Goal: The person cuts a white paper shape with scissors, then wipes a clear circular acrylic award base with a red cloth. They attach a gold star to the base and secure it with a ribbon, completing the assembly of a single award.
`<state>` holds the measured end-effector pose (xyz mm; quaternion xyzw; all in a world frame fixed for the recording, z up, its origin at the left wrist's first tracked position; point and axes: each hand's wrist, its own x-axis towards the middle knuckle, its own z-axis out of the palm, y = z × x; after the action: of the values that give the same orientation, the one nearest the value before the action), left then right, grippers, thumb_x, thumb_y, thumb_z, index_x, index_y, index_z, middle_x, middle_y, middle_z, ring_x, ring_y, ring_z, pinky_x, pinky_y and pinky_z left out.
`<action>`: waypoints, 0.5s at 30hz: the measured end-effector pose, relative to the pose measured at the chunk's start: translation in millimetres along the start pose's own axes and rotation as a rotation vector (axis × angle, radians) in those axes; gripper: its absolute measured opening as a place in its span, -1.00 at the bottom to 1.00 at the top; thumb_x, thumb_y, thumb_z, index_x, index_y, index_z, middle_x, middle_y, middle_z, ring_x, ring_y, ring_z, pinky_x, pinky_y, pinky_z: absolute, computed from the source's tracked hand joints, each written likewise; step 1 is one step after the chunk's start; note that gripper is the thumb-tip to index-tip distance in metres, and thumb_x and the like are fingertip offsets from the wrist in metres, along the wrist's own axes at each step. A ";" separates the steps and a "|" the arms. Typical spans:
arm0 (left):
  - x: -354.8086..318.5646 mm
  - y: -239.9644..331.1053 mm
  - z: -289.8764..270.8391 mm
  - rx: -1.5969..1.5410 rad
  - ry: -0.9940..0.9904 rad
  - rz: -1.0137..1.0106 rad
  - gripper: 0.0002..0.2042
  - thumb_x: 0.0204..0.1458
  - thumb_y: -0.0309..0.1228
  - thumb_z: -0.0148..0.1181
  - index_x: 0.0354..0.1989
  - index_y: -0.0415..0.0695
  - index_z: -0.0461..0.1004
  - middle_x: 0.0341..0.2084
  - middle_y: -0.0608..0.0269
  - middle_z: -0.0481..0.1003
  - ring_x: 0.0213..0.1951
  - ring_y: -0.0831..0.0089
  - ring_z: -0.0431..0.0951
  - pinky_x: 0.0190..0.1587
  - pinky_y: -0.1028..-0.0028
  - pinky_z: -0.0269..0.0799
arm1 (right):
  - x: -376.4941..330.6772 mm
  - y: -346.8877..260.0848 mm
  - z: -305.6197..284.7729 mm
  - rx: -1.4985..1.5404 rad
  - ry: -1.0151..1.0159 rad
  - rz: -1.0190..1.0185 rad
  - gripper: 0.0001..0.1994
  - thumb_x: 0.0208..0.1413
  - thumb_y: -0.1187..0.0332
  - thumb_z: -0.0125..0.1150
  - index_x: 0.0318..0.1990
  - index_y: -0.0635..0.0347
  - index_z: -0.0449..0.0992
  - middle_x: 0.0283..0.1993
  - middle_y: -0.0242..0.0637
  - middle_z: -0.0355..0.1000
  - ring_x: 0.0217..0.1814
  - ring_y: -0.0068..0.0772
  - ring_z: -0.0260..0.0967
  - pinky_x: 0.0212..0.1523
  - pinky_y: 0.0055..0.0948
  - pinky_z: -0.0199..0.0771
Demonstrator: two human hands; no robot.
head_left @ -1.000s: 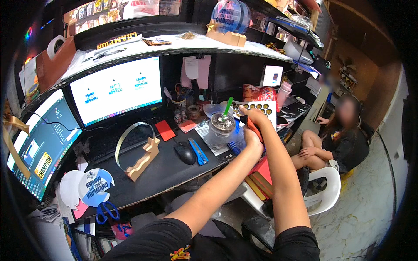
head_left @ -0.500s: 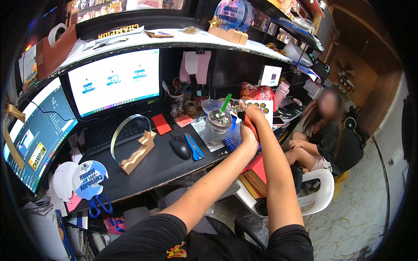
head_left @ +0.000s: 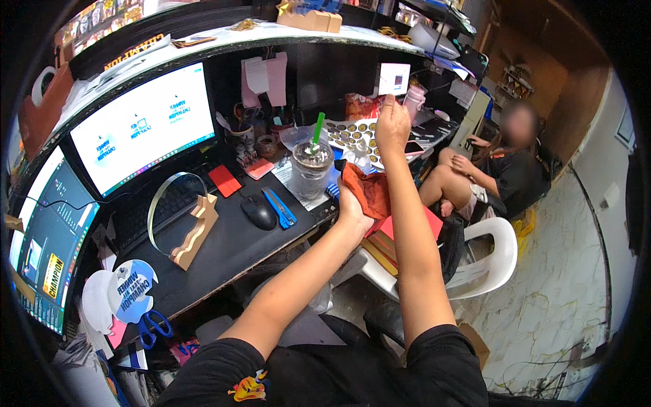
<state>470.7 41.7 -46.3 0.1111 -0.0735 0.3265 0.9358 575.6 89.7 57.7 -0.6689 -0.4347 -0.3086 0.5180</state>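
My left hand (head_left: 354, 209) cups an orange-red cloth piece with a black edge (head_left: 369, 190), which looks like a soft pouch, at the desk's front edge. Higher up and to the right, my right hand (head_left: 393, 129) is raised with its fingers closed together; whatever they may hold is too small to make out. A clear plastic cup (head_left: 312, 169) with a green straw (head_left: 318, 127) stands just left of the pouch. Behind my right hand lies a sheet of round gold-and-black stickers (head_left: 349, 138).
A blue cutter (head_left: 279, 207), a black mouse (head_left: 258, 212) and a gold trophy-like frame (head_left: 193, 234) are on the desk (head_left: 224, 271). Blue scissors (head_left: 155, 328) hang at its left edge. A white chair (head_left: 498, 268) stands to the right, near a seated person (head_left: 505, 163).
My right hand has lifted up and away from the pouch, while my left hand keeps hold of it. My view has shifted to the right.
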 end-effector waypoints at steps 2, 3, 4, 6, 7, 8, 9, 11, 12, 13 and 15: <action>-17.7 -6.5 3.2 -0.042 0.115 -0.114 -0.35 0.18 0.24 -0.32 0.21 -0.02 0.23 0.07 0.09 0.42 0.07 0.11 0.47 0.16 0.07 0.36 | -17.7 -7.9 -17.9 -0.058 0.176 -0.290 -0.63 0.26 0.14 -0.05 -0.49 0.21 0.43 -0.39 -0.02 0.33 -0.29 0.10 0.28 -0.24 0.01 0.25; -25.9 -9.4 5.7 -0.007 0.081 -0.100 -0.33 0.16 0.26 -0.31 0.22 -0.01 0.22 0.07 0.08 0.42 0.08 0.11 0.47 0.17 0.07 0.35 | -30.9 -12.0 -28.2 -0.058 0.085 -0.304 -0.67 0.23 0.16 -0.01 -0.46 0.20 0.44 -0.37 -0.06 0.33 -0.28 0.05 0.27 -0.27 -0.03 0.23; -34.6 -11.5 7.9 0.033 0.071 -0.086 -0.31 0.14 0.29 -0.30 0.22 -0.01 0.21 0.07 0.08 0.42 0.08 0.11 0.46 0.17 0.07 0.34 | -43.4 -13.7 -41.3 -0.091 0.057 -0.339 -0.70 0.24 0.19 -0.01 -0.41 0.21 0.47 -0.36 -0.06 0.34 -0.27 0.02 0.28 -0.24 -0.07 0.25; -49.6 -7.5 11.2 0.042 0.030 -0.127 -0.29 0.10 0.31 -0.21 0.21 -0.03 0.23 0.06 0.07 0.42 0.09 0.12 0.45 0.20 0.06 0.30 | -66.3 -14.6 -67.4 -0.083 -0.031 -0.454 -0.75 0.16 0.24 0.10 -0.47 0.19 0.45 -0.38 -0.11 0.32 -0.29 -0.03 0.27 -0.27 -0.10 0.24; -56.4 -3.2 11.2 0.074 0.032 -0.180 -0.29 0.09 0.31 -0.18 0.19 -0.04 0.25 0.06 0.06 0.42 0.09 0.13 0.45 0.20 0.06 0.29 | -77.5 -11.1 -83.7 -0.043 -0.106 -0.372 -0.76 0.17 0.25 0.11 -0.42 0.22 0.51 -0.35 -0.08 0.36 -0.24 -0.02 0.29 -0.19 -0.13 0.28; -61.5 0.4 10.6 0.100 0.025 -0.234 -0.29 0.08 0.30 -0.15 0.18 -0.05 0.28 0.05 0.06 0.43 0.08 0.13 0.46 0.20 0.06 0.29 | -86.4 -6.8 -97.8 0.051 -0.246 -0.162 -0.74 0.16 0.20 0.15 -0.30 0.25 0.52 -0.30 -0.09 0.41 -0.19 -0.09 0.34 -0.14 -0.19 0.32; -66.4 2.8 8.7 0.117 -0.006 -0.282 -0.29 0.07 0.30 -0.13 0.16 -0.07 0.30 0.05 0.05 0.43 0.08 0.13 0.46 0.21 0.07 0.29 | -95.8 -1.1 -111.3 0.162 -0.350 0.016 -0.67 0.16 0.14 0.19 -0.19 0.28 0.53 -0.25 -0.10 0.45 -0.14 -0.17 0.38 -0.08 -0.26 0.35; -69.5 3.5 3.8 0.130 -0.052 -0.368 -0.43 0.17 0.12 -0.10 0.13 -0.10 0.35 0.07 0.08 0.43 0.10 0.19 0.45 0.22 0.13 0.30 | -114.5 10.6 -134.2 0.407 -0.730 0.481 -0.47 0.10 0.01 0.27 0.03 0.30 0.44 -0.13 -0.17 0.48 -0.06 -0.36 0.41 0.00 -0.38 0.38; -69.6 0.9 0.8 0.183 -0.057 -0.379 -0.47 0.18 0.09 -0.08 0.09 -0.09 0.38 0.03 0.10 0.45 0.06 0.22 0.48 0.19 0.17 0.34 | -121.9 16.6 -143.0 0.520 -0.950 0.668 -0.34 0.03 -0.01 0.35 0.15 0.29 0.35 -0.08 -0.25 0.46 -0.07 -0.51 0.40 -0.01 -0.47 0.41; -68.6 -3.4 -2.3 0.237 -0.062 -0.390 -0.50 0.19 0.07 -0.07 0.06 -0.09 0.40 -0.01 0.12 0.47 0.03 0.26 0.50 0.16 0.20 0.38 | -132.7 20.3 -148.4 0.630 -0.922 0.662 -0.47 0.07 0.10 0.35 0.08 0.29 0.41 -0.09 -0.29 0.47 -0.12 -0.54 0.41 -0.08 -0.49 0.43; -69.6 -14.3 -10.1 0.330 0.003 -0.338 -0.58 0.26 -0.02 -0.16 0.02 -0.08 0.39 -0.05 0.16 0.49 -0.02 0.30 0.53 0.06 0.21 0.47 | -147.6 27.5 -157.9 0.765 -0.836 0.766 -0.61 0.10 0.22 0.33 -0.02 0.31 0.47 -0.16 -0.32 0.49 -0.16 -0.59 0.41 -0.15 -0.54 0.43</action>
<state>426.3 -8.0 -73.0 0.2727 0.0017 0.1731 0.9464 542.7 -103.1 -38.3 -0.6083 -0.4093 0.3560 0.5794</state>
